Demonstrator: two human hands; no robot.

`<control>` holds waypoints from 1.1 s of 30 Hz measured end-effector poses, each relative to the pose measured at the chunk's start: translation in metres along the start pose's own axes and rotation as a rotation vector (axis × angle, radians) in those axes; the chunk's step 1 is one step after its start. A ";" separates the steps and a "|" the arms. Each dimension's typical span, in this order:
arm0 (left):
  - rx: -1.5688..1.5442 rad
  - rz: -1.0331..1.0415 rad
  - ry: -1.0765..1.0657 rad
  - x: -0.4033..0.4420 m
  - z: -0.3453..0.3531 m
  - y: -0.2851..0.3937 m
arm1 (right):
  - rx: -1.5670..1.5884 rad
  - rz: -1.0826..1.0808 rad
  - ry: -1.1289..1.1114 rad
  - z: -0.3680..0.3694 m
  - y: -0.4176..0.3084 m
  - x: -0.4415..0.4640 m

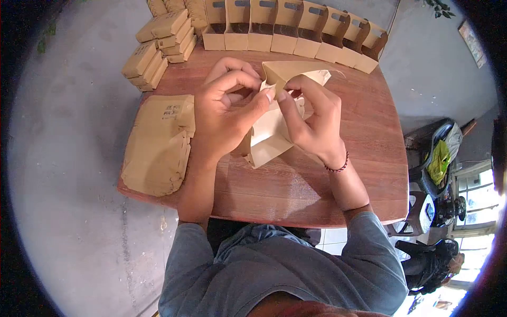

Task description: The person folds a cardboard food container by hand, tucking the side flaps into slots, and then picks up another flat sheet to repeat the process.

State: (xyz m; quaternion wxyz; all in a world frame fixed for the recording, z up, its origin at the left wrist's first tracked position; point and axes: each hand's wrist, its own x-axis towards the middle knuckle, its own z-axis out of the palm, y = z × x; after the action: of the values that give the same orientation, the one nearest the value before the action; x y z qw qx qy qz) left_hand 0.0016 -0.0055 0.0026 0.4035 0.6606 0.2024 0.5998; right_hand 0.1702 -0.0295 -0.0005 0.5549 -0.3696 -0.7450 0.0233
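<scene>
Plainly tan carton [269, 129]; partly folded; panels angled; surface brightly lit.

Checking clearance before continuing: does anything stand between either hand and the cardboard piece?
Nothing visible: the left hand and right hand both touch the cardboard piece. The row of carriers stands beyond, at the far edge of the table.

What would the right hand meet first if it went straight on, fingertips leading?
Most likely the cardboard carton, which the right hand seems to be touching; depth there is hard to judge.
</scene>
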 end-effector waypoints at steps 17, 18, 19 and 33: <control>0.048 -0.131 -0.121 0.004 -0.004 0.003 | 0.153 0.090 0.027 0.009 -0.004 -0.007; 0.050 -0.130 -0.116 0.005 -0.005 0.001 | 0.155 0.088 0.024 0.010 -0.004 -0.007; 0.044 -0.147 -0.126 0.006 -0.007 0.000 | 0.134 0.080 0.039 0.010 -0.005 -0.007; 0.034 0.004 0.032 0.000 -0.001 0.002 | 0.436 0.371 0.096 0.025 -0.004 -0.015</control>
State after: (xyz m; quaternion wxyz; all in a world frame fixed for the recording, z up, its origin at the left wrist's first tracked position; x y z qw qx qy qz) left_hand 0.0000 -0.0062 0.0039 0.3878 0.6582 0.2178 0.6074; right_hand 0.1487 -0.0314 -0.0202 0.6419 -0.3725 -0.6150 0.2665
